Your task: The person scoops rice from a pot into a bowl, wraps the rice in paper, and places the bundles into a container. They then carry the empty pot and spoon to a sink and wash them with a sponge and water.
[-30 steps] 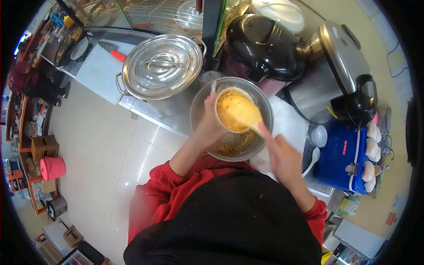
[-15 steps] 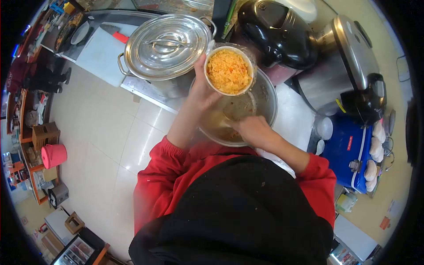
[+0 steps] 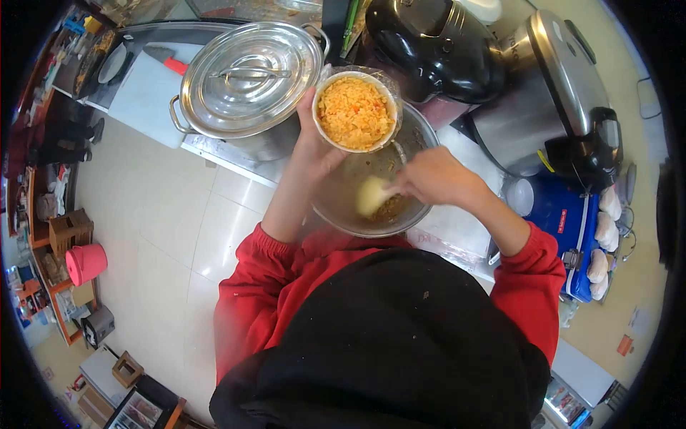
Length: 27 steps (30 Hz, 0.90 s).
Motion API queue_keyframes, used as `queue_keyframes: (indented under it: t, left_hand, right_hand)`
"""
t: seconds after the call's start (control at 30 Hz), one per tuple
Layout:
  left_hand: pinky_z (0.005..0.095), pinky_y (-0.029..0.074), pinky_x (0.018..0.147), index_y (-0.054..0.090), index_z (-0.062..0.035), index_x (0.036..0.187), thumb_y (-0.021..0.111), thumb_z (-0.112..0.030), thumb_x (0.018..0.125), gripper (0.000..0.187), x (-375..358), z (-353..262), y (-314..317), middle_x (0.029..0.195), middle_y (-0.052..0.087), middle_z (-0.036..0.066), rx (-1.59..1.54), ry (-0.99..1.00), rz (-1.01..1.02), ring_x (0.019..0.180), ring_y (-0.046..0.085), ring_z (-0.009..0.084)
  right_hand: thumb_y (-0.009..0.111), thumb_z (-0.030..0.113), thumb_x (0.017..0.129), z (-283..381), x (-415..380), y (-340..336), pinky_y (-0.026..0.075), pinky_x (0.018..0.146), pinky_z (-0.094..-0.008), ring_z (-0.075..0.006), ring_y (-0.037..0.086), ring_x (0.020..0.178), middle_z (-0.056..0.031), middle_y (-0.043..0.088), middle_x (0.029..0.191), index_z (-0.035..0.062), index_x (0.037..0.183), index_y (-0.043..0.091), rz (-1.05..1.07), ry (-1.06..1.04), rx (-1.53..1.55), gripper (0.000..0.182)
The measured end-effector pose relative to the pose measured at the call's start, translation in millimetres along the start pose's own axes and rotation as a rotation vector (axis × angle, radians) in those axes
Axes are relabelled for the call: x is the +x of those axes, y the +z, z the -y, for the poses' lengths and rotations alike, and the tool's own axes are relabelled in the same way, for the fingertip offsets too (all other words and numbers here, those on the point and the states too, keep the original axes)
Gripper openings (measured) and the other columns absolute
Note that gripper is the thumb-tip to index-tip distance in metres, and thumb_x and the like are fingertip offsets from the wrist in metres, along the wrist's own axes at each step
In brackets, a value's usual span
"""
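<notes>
The left hand [image 3: 314,149] curls its fingers round the cup [image 3: 356,150] of rice [image 3: 355,111] over the pot [image 3: 423,136], which can catch spills. The right hand [image 3: 439,175] seems to pinch the blurred paddle [image 3: 371,196], low for reaching inside.

the paddle [image 3: 371,195] in the right hand [image 3: 437,177] has gone from the rice cup [image 3: 356,113] down into the metal bowl [image 3: 340,204], and the cup has shifted towards the bowl's far rim

And I can't read any of it: red label [image 3: 562,221] on the blue cooler box [image 3: 537,217], faint red print [image 3: 427,239] left of it.
</notes>
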<state>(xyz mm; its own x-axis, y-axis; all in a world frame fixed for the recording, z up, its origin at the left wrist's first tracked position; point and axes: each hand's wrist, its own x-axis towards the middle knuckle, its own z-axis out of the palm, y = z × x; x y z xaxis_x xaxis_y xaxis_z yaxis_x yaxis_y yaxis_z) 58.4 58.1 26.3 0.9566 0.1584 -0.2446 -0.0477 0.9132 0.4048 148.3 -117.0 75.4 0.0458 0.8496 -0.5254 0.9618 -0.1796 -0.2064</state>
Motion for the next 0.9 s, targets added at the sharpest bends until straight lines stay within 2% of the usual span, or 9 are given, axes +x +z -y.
queue_keyframes:
  t: [0.1,0.23,0.33,0.43,0.53,0.57,0.67,0.77,0.9]
  left_hand:
    - [0.0435,0.039,0.098,0.043,-0.0091,0.129,0.031,-0.065,0.085,0.072,-4,0,3,0.128,0.047,0.012,-0.006,0.005,0.008,0.116,0.048,0.0272]
    - [0.0434,0.039,0.098,0.043,-0.009,0.128,0.03,-0.065,0.085,0.072,-2,0,-5,0.128,0.048,0.012,-0.023,0.009,0.008,0.115,0.049,0.0271]
    - [0.0432,0.039,0.099,0.043,-0.0089,0.128,0.029,-0.064,0.086,0.071,-3,0,-5,0.127,0.048,0.012,-0.035,-0.003,-0.001,0.116,0.049,0.0268]
    - [0.0433,0.039,0.098,0.043,-0.0085,0.128,0.029,-0.064,0.086,0.071,-3,1,-2,0.127,0.049,0.012,-0.046,-0.014,0.029,0.116,0.049,0.0267]
    - [0.0436,0.039,0.098,0.043,-0.0081,0.128,0.029,-0.064,0.086,0.071,-1,-2,-2,0.127,0.048,0.013,-0.031,0.006,0.023,0.116,0.049,0.0269]
    - [0.0437,0.039,0.098,0.042,-0.008,0.128,0.028,-0.064,0.086,0.072,1,0,-6,0.127,0.048,0.013,-0.039,0.019,0.026,0.116,0.049,0.0271]
    - [0.0442,0.039,0.098,0.041,-0.0077,0.129,0.027,-0.064,0.086,0.072,-2,1,-5,0.128,0.047,0.013,-0.022,0.012,0.009,0.116,0.048,0.0271]
    - [0.0443,0.04,0.097,0.042,-0.0075,0.128,0.029,-0.065,0.085,0.073,-3,-1,0,0.128,0.047,0.014,-0.049,-0.007,0.026,0.115,0.049,0.0272]
    - [0.0442,0.041,0.097,0.042,-0.0079,0.128,0.031,-0.065,0.085,0.073,0,2,-6,0.128,0.047,0.014,-0.006,0.038,0.021,0.115,0.049,0.028]
  right_hand:
    - [0.052,0.027,0.084,-16,47,36,0.048,0.058,-0.0433,-0.0306,0.062,0.068,-0.0125,0.062,0.069,0.0204,0.091,0.069,-0.351,0.175,-0.053,0.019]
    - [0.051,0.025,0.084,2,11,41,0.048,0.06,-0.0444,-0.0321,0.063,0.07,-0.015,0.064,0.078,0.0133,0.088,0.067,-0.108,0.11,0.208,0.02]
    - [0.049,0.024,0.085,10,-12,9,0.048,0.061,-0.045,-0.0327,0.062,0.071,-0.0153,0.064,0.078,0.011,0.086,0.066,0.133,0.094,0.097,0.022]
    - [0.047,0.027,0.086,9,24,7,0.047,0.066,-0.0446,-0.0311,0.061,0.077,-0.0108,0.064,0.08,0.0281,0.104,0.065,-0.037,0.287,0.057,0.025]
    - [0.047,0.028,0.087,6,21,29,0.048,0.066,-0.0441,-0.0303,0.061,0.08,-0.0112,0.064,0.082,0.0265,0.101,0.066,-0.06,0.213,0.099,0.024]
    - [0.051,0.022,0.083,4,3,24,0.048,0.064,-0.0451,-0.0325,0.063,0.07,-0.0134,0.063,0.074,0.0159,0.091,0.065,0.022,0.138,0.164,0.017]
    - [0.052,0.02,0.081,-1,-19,25,0.049,0.064,-0.0433,-0.0308,0.063,0.072,-0.0111,0.064,0.075,0.0163,0.089,0.066,0.136,0.157,0.147,0.016]
    - [0.05,0.032,0.085,0,6,15,0.049,0.063,-0.0426,-0.0283,0.062,0.076,-0.0098,0.064,0.076,0.0223,0.095,0.067,-0.022,0.364,-0.033,0.022]
    - [0.051,0.033,0.085,-6,-3,0,0.049,0.058,-0.0423,-0.0293,0.063,0.07,-0.01,0.063,0.072,0.0195,0.088,0.067,0.219,0.174,-0.093,0.021]
